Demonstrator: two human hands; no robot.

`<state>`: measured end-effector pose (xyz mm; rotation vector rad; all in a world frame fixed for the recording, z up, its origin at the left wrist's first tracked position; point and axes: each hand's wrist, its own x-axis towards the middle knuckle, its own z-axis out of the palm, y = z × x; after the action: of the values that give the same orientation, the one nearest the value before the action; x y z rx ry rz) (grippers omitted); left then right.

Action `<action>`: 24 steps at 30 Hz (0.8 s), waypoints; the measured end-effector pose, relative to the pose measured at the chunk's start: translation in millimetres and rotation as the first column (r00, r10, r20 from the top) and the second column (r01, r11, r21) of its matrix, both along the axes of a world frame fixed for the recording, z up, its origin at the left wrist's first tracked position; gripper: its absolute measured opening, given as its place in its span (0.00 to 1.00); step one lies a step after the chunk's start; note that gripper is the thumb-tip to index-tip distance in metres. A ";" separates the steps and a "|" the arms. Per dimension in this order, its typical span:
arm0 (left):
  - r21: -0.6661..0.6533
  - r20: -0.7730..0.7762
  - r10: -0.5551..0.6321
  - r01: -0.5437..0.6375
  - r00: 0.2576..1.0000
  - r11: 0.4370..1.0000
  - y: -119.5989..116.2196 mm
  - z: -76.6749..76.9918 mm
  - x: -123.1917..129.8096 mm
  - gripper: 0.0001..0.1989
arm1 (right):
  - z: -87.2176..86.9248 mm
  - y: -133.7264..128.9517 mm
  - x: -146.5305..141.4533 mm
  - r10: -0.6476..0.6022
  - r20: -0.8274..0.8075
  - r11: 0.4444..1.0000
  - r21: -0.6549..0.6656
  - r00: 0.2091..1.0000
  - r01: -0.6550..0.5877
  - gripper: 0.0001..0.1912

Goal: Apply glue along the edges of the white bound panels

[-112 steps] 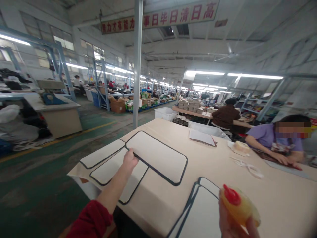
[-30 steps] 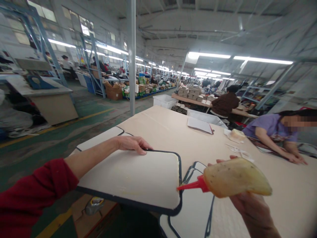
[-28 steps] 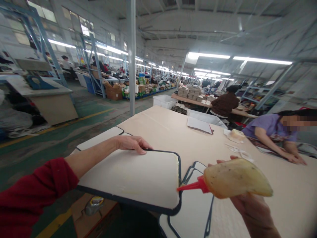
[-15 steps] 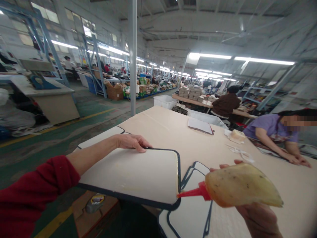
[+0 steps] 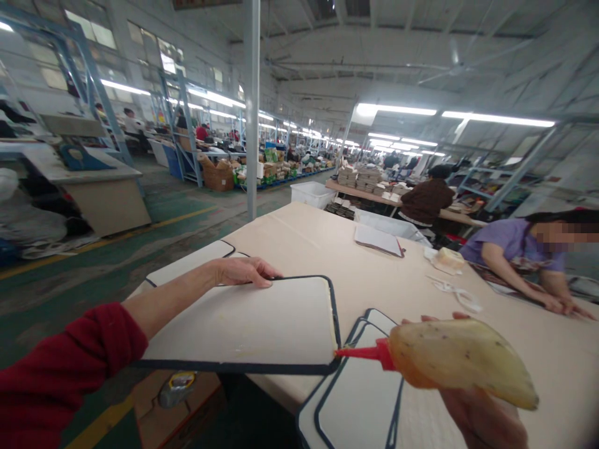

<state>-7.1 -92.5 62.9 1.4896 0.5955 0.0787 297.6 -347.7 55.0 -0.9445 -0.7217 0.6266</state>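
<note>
My left hand (image 5: 246,271) grips the far edge of a pale panel with a dark border (image 5: 262,324), thumb on its face. The panel is held tilted at the table's near edge. A yellowish line of glue runs along its right border. In my right hand (image 5: 482,405) is a glue bottle (image 5: 461,355), amber and squeezed out of shape, lying sideways. Its red nozzle (image 5: 365,353) points left, the tip at the panel's lower right corner. Several similar dark-edged panels (image 5: 360,393) lie beneath the nozzle on the table. Most of my right fingers are hidden behind the bottle.
On the cream-topped table (image 5: 299,237) are a clipboard-like pad (image 5: 378,239), white-handled scissors (image 5: 456,293) and a yellowish block (image 5: 449,259). A co-worker in purple (image 5: 505,240) leans over the right side. Below the near edge, a tape measure (image 5: 176,390) sits on a cardboard box (image 5: 187,415).
The panel's near edge has risen slightly, and my left hand has shifted a little left. The nozzle tip has moved slightly up, staying at the corner; the bottle's body has dipped at its right end.
</note>
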 end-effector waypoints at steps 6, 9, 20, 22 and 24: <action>-0.017 0.048 0.046 -0.045 0.998 0.999 3.2 -13.2 -1.7 0.24 | -2.5 -7.1 -16.5 -0.054 -0.027 0.998 0.033 0.998 0.055 0.37; -0.031 0.063 0.066 -0.064 0.996 0.997 3.0 -19.9 -0.6 0.25 | -14.3 -10.4 -13.7 -0.103 -0.045 0.994 0.024 0.994 0.104 0.37; -0.087 0.108 0.214 -0.206 0.971 0.975 2.7 -42.1 5.0 0.28 | -40.6 -10.1 -9.7 -0.156 -0.039 0.980 0.117 0.987 0.159 0.32; -0.102 0.125 0.234 -0.222 0.964 0.970 1.0 -44.7 6.6 0.29 | -35.3 -9.9 -16.9 -0.155 -0.034 0.978 0.137 0.987 0.158 0.31; -0.119 0.143 0.254 -0.238 0.957 0.964 -0.4 -47.7 8.3 0.30 | -31.2 -9.2 -24.2 -0.170 -0.039 0.975 0.137 0.985 0.174 0.31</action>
<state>1.3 -92.8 15.2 1.2926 0.6454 0.3519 273.4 -356.9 23.8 -0.8563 -0.6432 0.4298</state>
